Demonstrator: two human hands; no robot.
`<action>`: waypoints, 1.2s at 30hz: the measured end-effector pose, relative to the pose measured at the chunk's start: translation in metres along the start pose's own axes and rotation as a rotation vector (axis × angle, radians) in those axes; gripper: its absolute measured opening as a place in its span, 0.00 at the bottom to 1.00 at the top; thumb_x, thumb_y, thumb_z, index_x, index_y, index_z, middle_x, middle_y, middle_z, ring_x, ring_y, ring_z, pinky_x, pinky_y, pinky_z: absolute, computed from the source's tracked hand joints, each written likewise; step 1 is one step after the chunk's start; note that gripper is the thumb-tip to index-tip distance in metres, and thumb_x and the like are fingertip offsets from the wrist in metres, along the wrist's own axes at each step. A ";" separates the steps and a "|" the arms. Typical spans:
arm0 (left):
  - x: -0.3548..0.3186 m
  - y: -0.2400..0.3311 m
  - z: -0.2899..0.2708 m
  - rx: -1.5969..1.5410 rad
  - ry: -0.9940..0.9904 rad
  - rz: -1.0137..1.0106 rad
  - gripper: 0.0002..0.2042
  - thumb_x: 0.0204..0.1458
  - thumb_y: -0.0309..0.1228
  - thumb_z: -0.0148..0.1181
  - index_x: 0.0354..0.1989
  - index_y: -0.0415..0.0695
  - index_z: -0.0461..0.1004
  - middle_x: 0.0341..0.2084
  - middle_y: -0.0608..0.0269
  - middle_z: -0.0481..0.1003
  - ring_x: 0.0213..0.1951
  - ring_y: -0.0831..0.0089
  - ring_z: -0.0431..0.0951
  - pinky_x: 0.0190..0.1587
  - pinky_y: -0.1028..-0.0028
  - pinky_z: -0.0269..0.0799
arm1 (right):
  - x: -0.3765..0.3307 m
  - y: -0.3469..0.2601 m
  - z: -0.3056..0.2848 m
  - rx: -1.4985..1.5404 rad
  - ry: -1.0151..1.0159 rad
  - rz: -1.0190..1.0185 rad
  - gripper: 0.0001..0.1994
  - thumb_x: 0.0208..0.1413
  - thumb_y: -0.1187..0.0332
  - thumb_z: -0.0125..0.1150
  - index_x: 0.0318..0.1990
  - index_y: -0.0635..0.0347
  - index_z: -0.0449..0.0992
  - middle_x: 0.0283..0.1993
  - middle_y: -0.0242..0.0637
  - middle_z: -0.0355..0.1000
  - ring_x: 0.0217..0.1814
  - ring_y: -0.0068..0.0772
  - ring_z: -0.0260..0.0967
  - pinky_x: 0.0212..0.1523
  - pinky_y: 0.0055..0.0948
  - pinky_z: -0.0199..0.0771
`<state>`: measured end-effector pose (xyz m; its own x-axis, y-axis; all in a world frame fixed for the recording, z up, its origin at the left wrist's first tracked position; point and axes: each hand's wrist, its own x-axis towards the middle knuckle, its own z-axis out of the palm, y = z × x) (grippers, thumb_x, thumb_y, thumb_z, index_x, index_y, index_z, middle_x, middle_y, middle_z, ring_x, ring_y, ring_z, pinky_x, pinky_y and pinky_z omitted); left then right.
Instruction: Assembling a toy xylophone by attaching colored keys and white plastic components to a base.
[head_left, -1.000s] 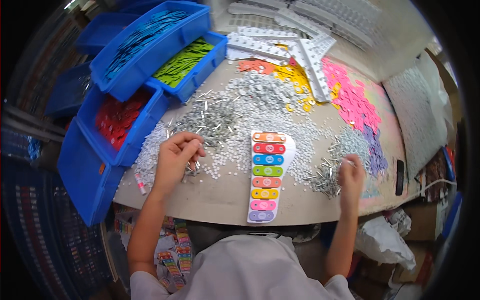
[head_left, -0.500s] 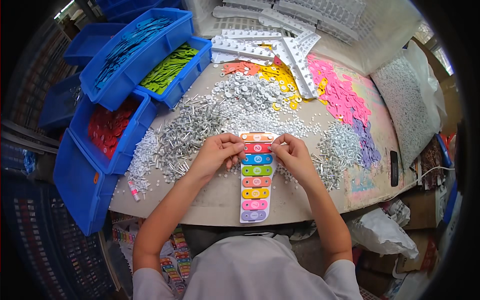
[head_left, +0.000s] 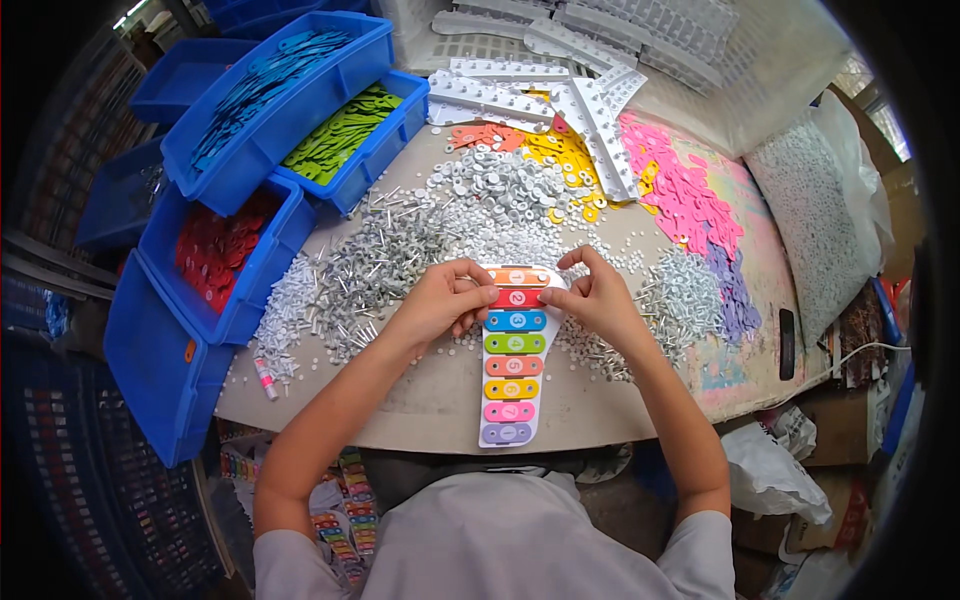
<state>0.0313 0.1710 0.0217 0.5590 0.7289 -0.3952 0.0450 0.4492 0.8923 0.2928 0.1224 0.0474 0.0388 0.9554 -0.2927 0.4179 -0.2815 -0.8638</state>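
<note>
A toy xylophone [head_left: 512, 388] lies on the table in front of me: a white base with several coloured bars, orange at the far end and purple nearest me. My left hand [head_left: 440, 300] pinches its left edge at the red bar. My right hand [head_left: 592, 296] grips the right edge at the same height, index finger raised over the orange bar. A heap of small metal pins [head_left: 365, 270] lies just left of my left hand, and another heap of pins [head_left: 685, 290] just right of my right hand.
Blue bins stand at the left with red pieces [head_left: 215, 250], green pieces [head_left: 345, 130] and blue pieces [head_left: 265, 80]. Behind the toy lie white washers [head_left: 510, 185], white frames [head_left: 590, 110], yellow pieces [head_left: 560, 155] and pink pieces [head_left: 690, 195]. The rounded table edge [head_left: 420, 405] runs below the toy.
A second ago my hands were apart, each in a heap of pins. Both then came in to the far end of the xylophone and now sit at its red bar.
</note>
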 end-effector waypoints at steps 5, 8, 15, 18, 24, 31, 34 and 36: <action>-0.001 0.004 0.011 0.229 0.204 -0.052 0.22 0.63 0.39 0.69 0.57 0.41 0.67 0.21 0.71 0.74 0.19 0.84 0.67 0.18 0.80 0.56 | 0.013 -0.003 -0.011 -0.138 -0.159 0.008 0.22 0.59 0.57 0.77 0.51 0.61 0.76 0.22 0.25 0.70 0.21 0.14 0.61 0.21 0.24 0.55; 0.009 0.001 0.000 0.152 -0.029 -0.088 0.22 0.63 0.40 0.69 0.55 0.41 0.68 0.21 0.71 0.73 0.20 0.84 0.67 0.19 0.80 0.56 | 0.030 0.000 -0.018 -0.339 -0.257 0.012 0.24 0.57 0.50 0.77 0.48 0.62 0.80 0.24 0.29 0.72 0.24 0.17 0.65 0.24 0.25 0.60; 0.014 -0.001 -0.006 0.165 -0.052 -0.102 0.21 0.62 0.38 0.70 0.50 0.37 0.67 0.22 0.68 0.75 0.22 0.82 0.71 0.24 0.77 0.63 | 0.054 -0.006 -0.019 -0.525 -0.413 -0.023 0.29 0.56 0.45 0.75 0.42 0.68 0.82 0.33 0.46 0.79 0.36 0.36 0.76 0.37 0.38 0.74; 0.021 -0.015 -0.002 0.180 -0.008 0.020 0.18 0.62 0.35 0.69 0.47 0.38 0.67 0.19 0.69 0.71 0.20 0.83 0.68 0.20 0.79 0.57 | 0.055 -0.001 -0.018 -0.586 -0.374 -0.115 0.33 0.53 0.41 0.74 0.38 0.71 0.82 0.36 0.55 0.80 0.38 0.50 0.80 0.40 0.44 0.76; 0.022 -0.020 0.005 0.155 0.054 0.085 0.18 0.61 0.34 0.70 0.47 0.38 0.67 0.21 0.67 0.74 0.21 0.82 0.71 0.21 0.76 0.62 | 0.044 -0.010 -0.016 -0.656 -0.355 -0.092 0.28 0.57 0.46 0.73 0.38 0.71 0.81 0.34 0.52 0.80 0.36 0.43 0.78 0.38 0.41 0.75; 0.017 -0.040 0.001 0.402 0.144 0.261 0.20 0.63 0.35 0.67 0.53 0.35 0.68 0.27 0.64 0.79 0.26 0.80 0.75 0.27 0.75 0.68 | 0.010 -0.018 -0.003 -0.602 -0.177 -0.128 0.26 0.58 0.48 0.73 0.50 0.63 0.77 0.35 0.52 0.81 0.38 0.50 0.82 0.38 0.45 0.77; -0.024 -0.026 0.003 0.496 0.249 0.256 0.17 0.65 0.33 0.64 0.56 0.37 0.70 0.28 0.61 0.80 0.28 0.77 0.77 0.31 0.72 0.71 | -0.037 -0.038 0.008 -0.800 0.293 -0.384 0.18 0.61 0.56 0.72 0.37 0.60 0.72 0.23 0.40 0.74 0.25 0.44 0.75 0.29 0.40 0.71; -0.062 -0.015 -0.006 0.583 0.441 0.319 0.11 0.65 0.31 0.62 0.51 0.39 0.74 0.28 0.60 0.79 0.29 0.77 0.78 0.33 0.72 0.72 | -0.077 -0.061 0.013 -0.514 0.422 -0.521 0.16 0.59 0.60 0.74 0.31 0.57 0.72 0.20 0.37 0.67 0.20 0.39 0.66 0.25 0.38 0.63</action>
<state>-0.0089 0.1218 0.0312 0.2438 0.9689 -0.0430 0.4323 -0.0689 0.8991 0.2524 0.0649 0.1174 0.0192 0.9337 0.3574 0.8334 0.1825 -0.5216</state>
